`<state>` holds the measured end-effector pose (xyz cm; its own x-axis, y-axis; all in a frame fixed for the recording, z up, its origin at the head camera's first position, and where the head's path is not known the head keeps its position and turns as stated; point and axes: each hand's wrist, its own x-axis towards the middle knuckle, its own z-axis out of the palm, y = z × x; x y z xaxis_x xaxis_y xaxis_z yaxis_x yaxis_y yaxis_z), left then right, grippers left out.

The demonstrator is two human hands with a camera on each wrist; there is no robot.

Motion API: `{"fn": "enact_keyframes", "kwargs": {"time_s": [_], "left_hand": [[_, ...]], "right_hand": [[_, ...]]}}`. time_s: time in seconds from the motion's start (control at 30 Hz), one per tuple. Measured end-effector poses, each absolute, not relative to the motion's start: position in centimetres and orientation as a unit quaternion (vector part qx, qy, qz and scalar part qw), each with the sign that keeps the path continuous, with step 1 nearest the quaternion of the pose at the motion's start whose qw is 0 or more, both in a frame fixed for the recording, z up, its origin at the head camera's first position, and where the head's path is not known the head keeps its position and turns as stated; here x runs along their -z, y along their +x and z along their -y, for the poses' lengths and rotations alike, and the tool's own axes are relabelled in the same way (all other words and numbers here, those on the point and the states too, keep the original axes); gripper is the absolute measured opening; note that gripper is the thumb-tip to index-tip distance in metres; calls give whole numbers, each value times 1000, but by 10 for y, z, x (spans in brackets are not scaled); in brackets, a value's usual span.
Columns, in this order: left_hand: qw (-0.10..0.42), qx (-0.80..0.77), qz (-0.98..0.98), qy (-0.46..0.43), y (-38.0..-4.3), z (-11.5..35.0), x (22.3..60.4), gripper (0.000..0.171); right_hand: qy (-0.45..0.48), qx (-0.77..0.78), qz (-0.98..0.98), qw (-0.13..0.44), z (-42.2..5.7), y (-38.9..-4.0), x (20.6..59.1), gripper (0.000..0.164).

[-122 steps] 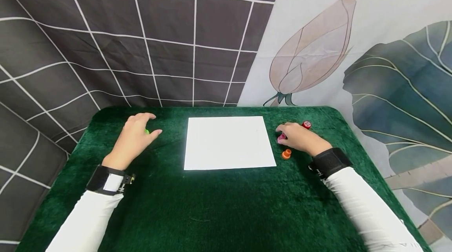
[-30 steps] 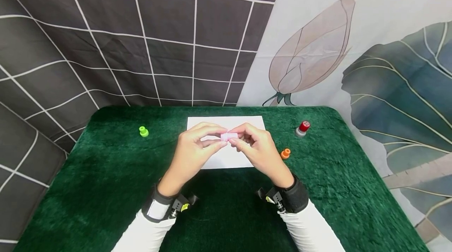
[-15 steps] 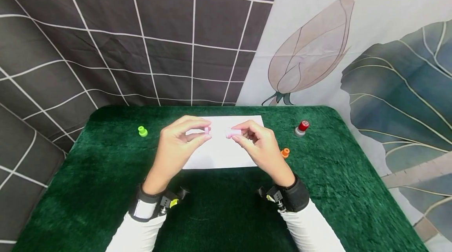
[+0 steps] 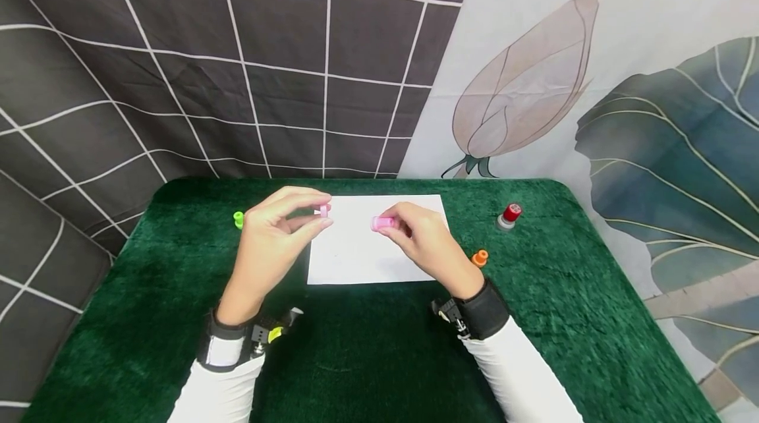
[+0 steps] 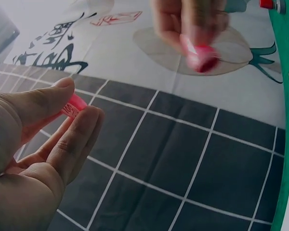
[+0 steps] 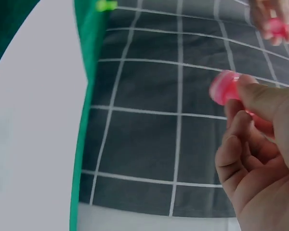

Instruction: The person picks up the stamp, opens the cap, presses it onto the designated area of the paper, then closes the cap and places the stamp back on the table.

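Observation:
My left hand (image 4: 261, 245) pinches a small pink cap (image 4: 324, 211) between thumb and fingers, above the left edge of a white sheet of paper (image 4: 350, 261). Some markings show on the cap's side in the left wrist view. My right hand (image 4: 433, 245) grips a pink toy stamp (image 4: 382, 223) over the paper's right half, its wide end turned left towards the cap. Cap and stamp are apart, with a gap between the hands. In the right wrist view the stamp (image 6: 224, 88) sticks out past thumb and fingertips, slightly blurred.
A green stamp (image 4: 238, 219) stands left of the paper, partly behind my left hand. To the right are an orange stamp (image 4: 479, 258), near my right wrist, and a red stamp (image 4: 510, 215) with a grey base. The table has a green cloth (image 4: 367, 357).
The pink stamp was picked up from the right and brought over the paper. Its two parts have come apart: my left hand has moved left with the cap, while the right hand stays nearly in place.

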<state>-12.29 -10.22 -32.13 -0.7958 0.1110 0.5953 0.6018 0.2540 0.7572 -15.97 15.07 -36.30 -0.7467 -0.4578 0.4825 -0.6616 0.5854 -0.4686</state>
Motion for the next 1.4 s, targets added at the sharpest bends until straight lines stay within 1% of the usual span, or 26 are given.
{"fn": "enact_keyframes", "kwargs": {"time_s": [0.1,0.23,0.43,0.67,1.0,1.3,1.4], "left_hand": [[226,558,765,-230,-124,107,320,30],[229,564,758,-234,-125,110,320,29],[239,559,760,-228,-124,113,318,27],[252,552,760,-231,-125,116,317,27],[254,553,759,-230,-125,118,319,27],[253,559,756,-229,-126,117,319,28],[258,557,755,-230,-127,118,318,28]], "right_hand": [[345,-273,887,142,-144,-170,368,11],[371,-215,894,131,-137,-180,375,11],[376,-164,906,103,-129,-192,383,12],[380,-103,918,52,-119,-203,394,10],[379,-42,924,-11,-107,-209,407,8],[372,-30,926,-46,-96,-207,412,8],[370,-13,928,-48,-95,-206,413,7]]}}
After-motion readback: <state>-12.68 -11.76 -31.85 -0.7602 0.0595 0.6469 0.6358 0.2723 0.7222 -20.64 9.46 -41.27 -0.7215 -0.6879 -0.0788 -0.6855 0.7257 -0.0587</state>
